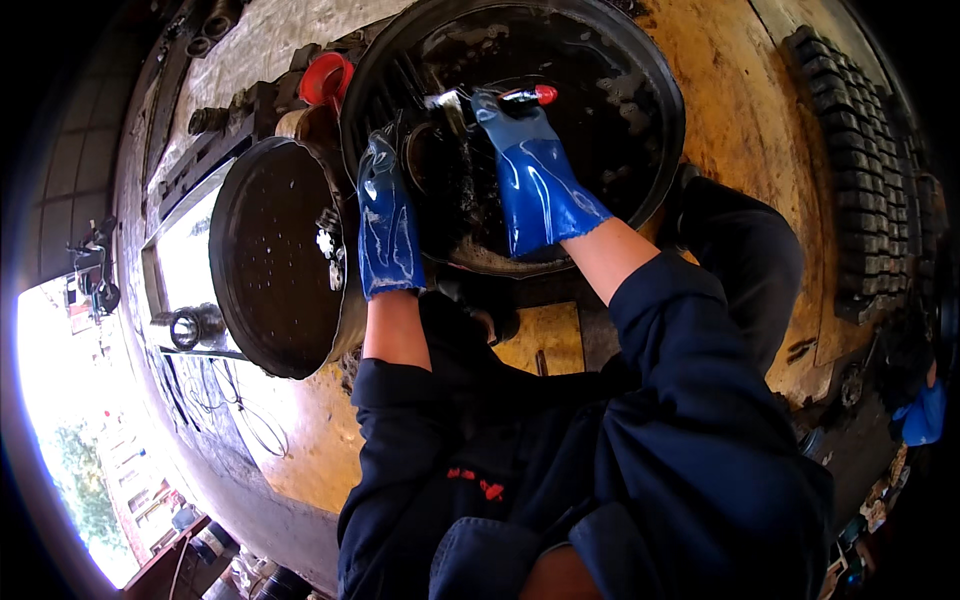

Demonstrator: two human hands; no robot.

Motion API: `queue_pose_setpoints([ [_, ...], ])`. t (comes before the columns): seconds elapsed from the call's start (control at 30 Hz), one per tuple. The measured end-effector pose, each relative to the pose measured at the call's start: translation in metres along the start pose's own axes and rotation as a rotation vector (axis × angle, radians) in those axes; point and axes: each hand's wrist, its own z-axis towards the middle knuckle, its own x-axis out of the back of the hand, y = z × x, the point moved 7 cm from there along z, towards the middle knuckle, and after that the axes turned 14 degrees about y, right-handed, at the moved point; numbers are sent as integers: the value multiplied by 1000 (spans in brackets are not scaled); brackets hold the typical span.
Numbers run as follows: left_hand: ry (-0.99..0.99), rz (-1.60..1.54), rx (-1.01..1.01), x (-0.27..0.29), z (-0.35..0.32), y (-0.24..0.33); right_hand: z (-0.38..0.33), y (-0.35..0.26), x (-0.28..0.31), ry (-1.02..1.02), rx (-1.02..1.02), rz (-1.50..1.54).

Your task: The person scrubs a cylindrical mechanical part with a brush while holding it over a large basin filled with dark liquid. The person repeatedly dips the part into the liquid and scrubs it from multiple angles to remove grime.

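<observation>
Both my hands wear long blue rubber gloves and work over a wide black round basin (665, 150) of dark liquid with patches of foam. My right hand (508, 118) is closed round a brush (535, 95) with a black, red-ended handle. The brush's pale, shiny head points left, over a dark wet part (432, 160) with a round edge. At the basin's left side, my left hand (380, 160) has its fingers bent against that part, gripping its edge. Most of the part is lost in the dark liquid.
Left of the basin stands a second round dark pan (275, 260), tilted, with a small metal piece at its rim. A red funnel (326, 78) is behind it. A black ribbed rubber track (850, 170) lies at the right. Thin cables (240, 405) lie on the floor.
</observation>
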Motion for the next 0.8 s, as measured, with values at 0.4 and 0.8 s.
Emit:
queue_pose_setpoints([
  [0.4, -10, 17, -25, -5, 7, 2, -15, -31, -19, -65, 104, 80],
  [0.8, -37, 59, -81, -26, 31, -2, 23, 63, 60, 62, -201, -420],
])
